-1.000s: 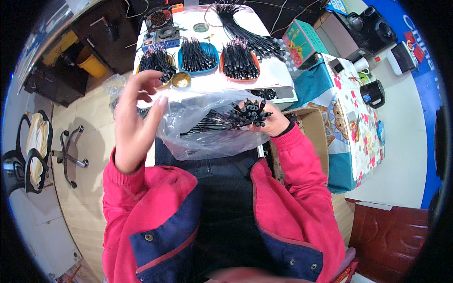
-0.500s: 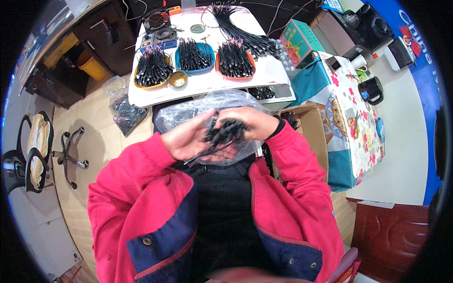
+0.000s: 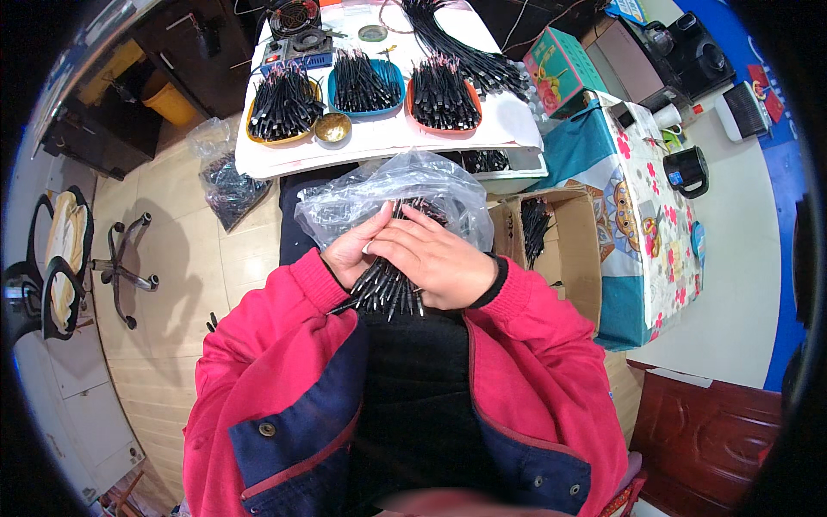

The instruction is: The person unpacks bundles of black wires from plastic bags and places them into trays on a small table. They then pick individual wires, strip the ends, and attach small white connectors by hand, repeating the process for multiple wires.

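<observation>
A thick bundle of short black cables (image 3: 388, 295) lies across my lap, its ends fanning out toward me. My left hand (image 3: 355, 252) cups the bundle from the left side. Over its top and right side lies my right hand (image 3: 429, 258), fingers wrapped round and reaching to the left hand. Just beyond both hands, a see-through plastic bag (image 3: 340, 200) is bunched up, with more cable ends showing at its mouth. My palms hide the middle of the bundle.
On the white table stand a yellow tray (image 3: 251, 127), a blue tray (image 3: 401, 93) and an orange tray (image 3: 476, 123) of cables, plus a small brass bowl (image 3: 333, 128). To my right sits an open cardboard box (image 3: 573, 250). A bag of dark parts (image 3: 231, 191) rests on the floor.
My right hand has turned palm-down over the cables, and both hands have closed round them. The bundle now points toward me with its ends spread. The view has shifted slightly.
</observation>
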The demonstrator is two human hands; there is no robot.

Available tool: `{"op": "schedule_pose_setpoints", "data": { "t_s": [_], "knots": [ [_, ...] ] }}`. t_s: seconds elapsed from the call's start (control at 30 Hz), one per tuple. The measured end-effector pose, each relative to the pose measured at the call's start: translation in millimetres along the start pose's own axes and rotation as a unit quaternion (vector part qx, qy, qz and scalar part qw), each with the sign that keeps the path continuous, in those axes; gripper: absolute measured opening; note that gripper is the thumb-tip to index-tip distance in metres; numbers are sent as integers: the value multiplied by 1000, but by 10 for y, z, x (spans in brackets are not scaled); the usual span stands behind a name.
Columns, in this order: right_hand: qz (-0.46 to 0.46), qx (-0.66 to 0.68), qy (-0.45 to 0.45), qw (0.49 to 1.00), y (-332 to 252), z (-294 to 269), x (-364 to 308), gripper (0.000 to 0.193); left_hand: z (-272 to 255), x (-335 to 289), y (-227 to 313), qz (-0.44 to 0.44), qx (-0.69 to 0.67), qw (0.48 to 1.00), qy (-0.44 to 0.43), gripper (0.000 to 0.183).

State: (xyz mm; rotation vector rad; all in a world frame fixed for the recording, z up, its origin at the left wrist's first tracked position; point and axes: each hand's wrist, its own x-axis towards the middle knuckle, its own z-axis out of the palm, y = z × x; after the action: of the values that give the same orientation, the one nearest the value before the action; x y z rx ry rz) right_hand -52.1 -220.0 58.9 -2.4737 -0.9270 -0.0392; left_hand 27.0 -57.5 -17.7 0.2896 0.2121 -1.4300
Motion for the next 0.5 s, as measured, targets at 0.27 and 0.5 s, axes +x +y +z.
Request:
{"op": "schedule_pose_setpoints", "data": {
  "t_s": [0.27,0.5],
  "knots": [
    [26,451,42,891,501,-101,-187,45,-140,14,52,15,147,983,-109,24],
    [60,441,71,893,311,130,-94,24,-126,-23,0,25,92,995,-23,22]
  ]
}}
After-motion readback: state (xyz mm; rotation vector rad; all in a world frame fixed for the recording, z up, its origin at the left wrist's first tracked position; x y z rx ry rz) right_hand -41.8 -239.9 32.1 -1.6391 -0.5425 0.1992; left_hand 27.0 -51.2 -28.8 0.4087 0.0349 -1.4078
